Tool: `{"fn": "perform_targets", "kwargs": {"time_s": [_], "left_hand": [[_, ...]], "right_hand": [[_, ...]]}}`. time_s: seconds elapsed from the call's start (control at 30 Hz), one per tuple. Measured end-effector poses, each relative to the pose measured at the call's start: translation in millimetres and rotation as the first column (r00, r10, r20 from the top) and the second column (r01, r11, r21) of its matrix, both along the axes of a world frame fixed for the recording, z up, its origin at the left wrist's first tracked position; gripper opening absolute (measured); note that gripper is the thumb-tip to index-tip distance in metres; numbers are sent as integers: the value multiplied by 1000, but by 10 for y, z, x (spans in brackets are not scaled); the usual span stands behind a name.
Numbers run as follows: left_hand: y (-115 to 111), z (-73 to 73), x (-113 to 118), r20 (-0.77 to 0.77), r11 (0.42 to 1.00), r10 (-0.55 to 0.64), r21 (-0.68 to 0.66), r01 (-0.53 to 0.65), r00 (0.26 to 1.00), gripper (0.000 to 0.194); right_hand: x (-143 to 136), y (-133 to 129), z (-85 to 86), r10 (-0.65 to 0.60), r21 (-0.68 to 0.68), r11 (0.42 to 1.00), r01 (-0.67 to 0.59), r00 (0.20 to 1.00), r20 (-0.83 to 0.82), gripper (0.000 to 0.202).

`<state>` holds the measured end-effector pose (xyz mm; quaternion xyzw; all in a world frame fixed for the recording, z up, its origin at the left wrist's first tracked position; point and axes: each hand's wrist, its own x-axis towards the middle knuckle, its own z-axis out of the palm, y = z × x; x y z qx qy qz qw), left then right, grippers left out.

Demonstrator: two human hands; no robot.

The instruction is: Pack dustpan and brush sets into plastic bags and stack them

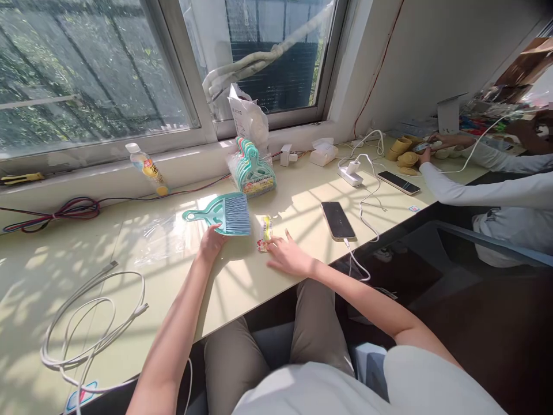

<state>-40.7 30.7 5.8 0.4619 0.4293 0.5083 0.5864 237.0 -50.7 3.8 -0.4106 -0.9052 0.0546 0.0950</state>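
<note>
A teal mini dustpan (215, 214) with a blue-bristled brush (237, 215) laid in it is over the table, its handle toward the left. My left hand (211, 245) grips its near edge, the thumb on top and the other fingers mostly hidden underneath. To the right, a small printed card (265, 226) in yellow, white and red lies on the tabletop. My right hand (290, 257) rests beside it with fingers spread, the fingertips touching the card's lower right part. Left of the dustpan lies a clear plastic bag (159, 239).
Several teal dustpan sets (254, 173) stand by the window near a white bag (248, 118). A drink bottle (148, 168) leans at the sill. A charging phone (337, 221), a power strip (349, 175) and coiled cable (93, 323) lie around. Another person's arms (479, 187) are at right.
</note>
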Motion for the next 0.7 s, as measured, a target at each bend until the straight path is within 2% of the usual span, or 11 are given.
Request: {"fn": "perform_targets", "kwargs": {"time_s": [0.17, 0.27, 0.37, 0.4, 0.43, 0.47, 0.5, 0.53, 0.6, 0.67, 0.7], "left_hand": [[52, -70, 12, 285, 992, 119, -75, -102, 951, 32], [66, -85, 25, 395, 979, 180, -163, -125, 901, 30], [82, -96, 11, 409, 966, 224, -213, -147, 884, 34], [90, -103, 1, 411, 965, 229, -217, -149, 882, 35], [97, -113, -9, 415, 965, 228, -217, -148, 881, 36], [104, -125, -18, 418, 966, 224, -214, -144, 881, 36], [110, -138, -25, 418, 968, 217, -210, -139, 882, 36], [112, -151, -30, 415, 968, 214, -210, -136, 884, 35], [108, -173, -33, 400, 964, 229, -220, -149, 887, 33], [94, -185, -32, 388, 958, 255, -225, -177, 886, 32], [85, -188, -31, 387, 957, 264, -220, -189, 884, 32]], "right_hand": [[-17, -718, -226, 131, 124, 983, -132, 991, 16, 67], [46, -878, -238, 203, 115, 973, -199, 979, -33, 25], [182, -719, 37, 131, -138, 976, -166, 964, -231, 22], [241, -582, 195, 76, -268, 948, -173, 939, -336, 18], [298, -407, 371, 58, -417, 872, -257, 899, -433, 13], [346, -203, 553, 24, -506, 800, -323, 859, -512, 9], [375, 18, 725, -56, -510, 794, -331, 795, -604, 12], [375, 242, 872, -151, -467, 843, -268, 716, -682, 19], [268, 642, 1046, -280, -292, 955, 57, 502, -818, 28], [16, 911, 1021, -265, -148, 926, 349, 316, -911, 29], [-148, 985, 938, -223, -91, 906, 413, 282, -933, 28]]}}
